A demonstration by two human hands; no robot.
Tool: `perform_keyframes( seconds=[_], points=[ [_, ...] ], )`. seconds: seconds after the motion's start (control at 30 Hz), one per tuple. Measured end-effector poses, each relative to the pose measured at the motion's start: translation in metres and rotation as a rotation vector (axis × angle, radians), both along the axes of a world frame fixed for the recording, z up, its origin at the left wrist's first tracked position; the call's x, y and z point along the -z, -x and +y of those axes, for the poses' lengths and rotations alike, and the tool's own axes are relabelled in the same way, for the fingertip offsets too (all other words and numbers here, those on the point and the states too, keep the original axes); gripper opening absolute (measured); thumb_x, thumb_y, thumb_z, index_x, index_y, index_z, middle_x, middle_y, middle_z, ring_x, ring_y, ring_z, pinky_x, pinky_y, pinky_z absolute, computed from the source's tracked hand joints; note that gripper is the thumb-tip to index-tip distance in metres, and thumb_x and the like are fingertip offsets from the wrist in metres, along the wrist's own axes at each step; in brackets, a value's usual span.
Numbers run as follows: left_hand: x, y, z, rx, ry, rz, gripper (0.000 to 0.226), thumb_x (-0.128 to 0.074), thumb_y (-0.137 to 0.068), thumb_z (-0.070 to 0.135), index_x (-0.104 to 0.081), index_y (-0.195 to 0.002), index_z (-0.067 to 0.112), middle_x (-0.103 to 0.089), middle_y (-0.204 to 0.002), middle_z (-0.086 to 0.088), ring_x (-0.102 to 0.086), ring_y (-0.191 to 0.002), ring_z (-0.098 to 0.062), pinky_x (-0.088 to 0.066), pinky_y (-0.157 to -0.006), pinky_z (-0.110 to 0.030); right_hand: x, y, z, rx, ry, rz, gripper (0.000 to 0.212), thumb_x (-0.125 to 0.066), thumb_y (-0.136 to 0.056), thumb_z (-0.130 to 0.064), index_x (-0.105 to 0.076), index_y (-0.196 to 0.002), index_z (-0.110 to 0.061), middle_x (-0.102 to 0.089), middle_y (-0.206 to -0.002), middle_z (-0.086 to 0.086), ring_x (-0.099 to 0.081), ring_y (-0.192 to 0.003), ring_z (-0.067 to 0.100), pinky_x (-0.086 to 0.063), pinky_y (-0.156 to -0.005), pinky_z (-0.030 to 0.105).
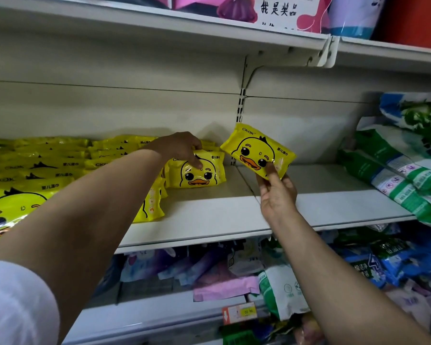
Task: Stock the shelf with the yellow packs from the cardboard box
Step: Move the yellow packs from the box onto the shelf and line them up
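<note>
Right hand (278,195) pinches a yellow pack (258,151) by its lower edge, thumb on the duck face, held in the air over the shelf (209,220). Pack faces the camera, long axis tilted, running from 10 o'clock down to 4 o'clock. Left hand (182,148) at 9 o'clock of it grips the top of a standing pack (197,171) on the shelf, fingers curled over it, long axis level, duck upright. Stacked yellow packs (47,163) fill the shelf further toward 9 o'clock. Green bags (396,175) lean at 3 o'clock.
</note>
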State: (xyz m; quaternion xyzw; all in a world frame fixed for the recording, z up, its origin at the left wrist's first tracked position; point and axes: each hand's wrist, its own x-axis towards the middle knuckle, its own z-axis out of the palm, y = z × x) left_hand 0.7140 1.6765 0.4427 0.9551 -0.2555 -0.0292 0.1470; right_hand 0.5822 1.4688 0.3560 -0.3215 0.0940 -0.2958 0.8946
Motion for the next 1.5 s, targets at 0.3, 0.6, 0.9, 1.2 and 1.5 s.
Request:
perform_keyframes(
  seconds=[0.3, 0.6, 0.9, 1.2, 1.5],
  points=[
    [0.001, 0.003, -0.002, -0.006, -0.078, -0.108, 0.057, -0.083, -0.073, 0.037, -0.064, -0.122, 0.015, -0.06, -0.119, -0.007, -0.056, -0.111, -0.027, -0.041, -0.081, -0.029, 0.0, 0.001, -0.001, -0.016, 0.005, 0.008, 0.016, -0.072, -0.086, -0.004, -0.069, -0.101, -0.008, -0.073, -0.104, 0.013, -0.071, -0.098, 0.025, -0.059, -0.087, 0.037],
    [0.006, 0.009, -0.002, -0.068, -0.034, -0.177, 0.066, -0.085, -0.069, 0.039, -0.061, -0.125, 0.015, -0.06, -0.127, -0.007, -0.054, -0.117, -0.029, -0.045, -0.093, -0.035, 0.002, 0.0, -0.001, -0.018, 0.025, 0.006, 0.014, -0.072, -0.086, -0.004, -0.07, -0.099, -0.008, -0.074, -0.099, 0.011, -0.073, -0.091, 0.021, -0.06, -0.074, 0.03],
    [-0.019, 0.023, -0.011, -0.012, 0.497, -0.379, 0.056, -0.076, -0.079, 0.045, -0.06, -0.123, 0.015, -0.061, -0.116, -0.002, -0.055, -0.108, -0.016, -0.04, -0.085, -0.026, 0.001, 0.0, 0.003, -0.045, 0.146, 0.052, 0.018, -0.073, -0.086, -0.005, -0.069, -0.103, -0.002, -0.076, -0.092, 0.008, -0.073, -0.09, 0.023, -0.061, -0.077, 0.033],
    [-0.041, 0.044, -0.025, 0.152, 0.05, -0.115, 0.065, -0.081, -0.073, 0.047, -0.057, -0.129, 0.026, -0.058, -0.124, 0.002, -0.054, -0.109, -0.016, -0.041, -0.087, -0.027, -0.002, -0.002, 0.03, -0.216, 0.347, 0.077, 0.013, -0.07, -0.088, -0.005, -0.069, -0.101, -0.004, -0.074, -0.098, 0.012, -0.071, -0.091, 0.024, -0.061, -0.078, 0.033],
    [-0.022, 0.039, -0.001, 0.083, 0.073, -0.033, 0.047, -0.085, -0.068, 0.043, -0.063, -0.106, 0.025, -0.065, -0.102, 0.003, -0.062, -0.093, -0.019, -0.048, -0.078, -0.031, 0.005, -0.008, 0.036, -0.282, 0.539, 0.11, 0.01, -0.072, -0.089, -0.02, -0.072, -0.097, -0.014, -0.076, -0.097, 0.005, -0.072, -0.093, 0.022, -0.057, -0.092, 0.043]
  ],
)
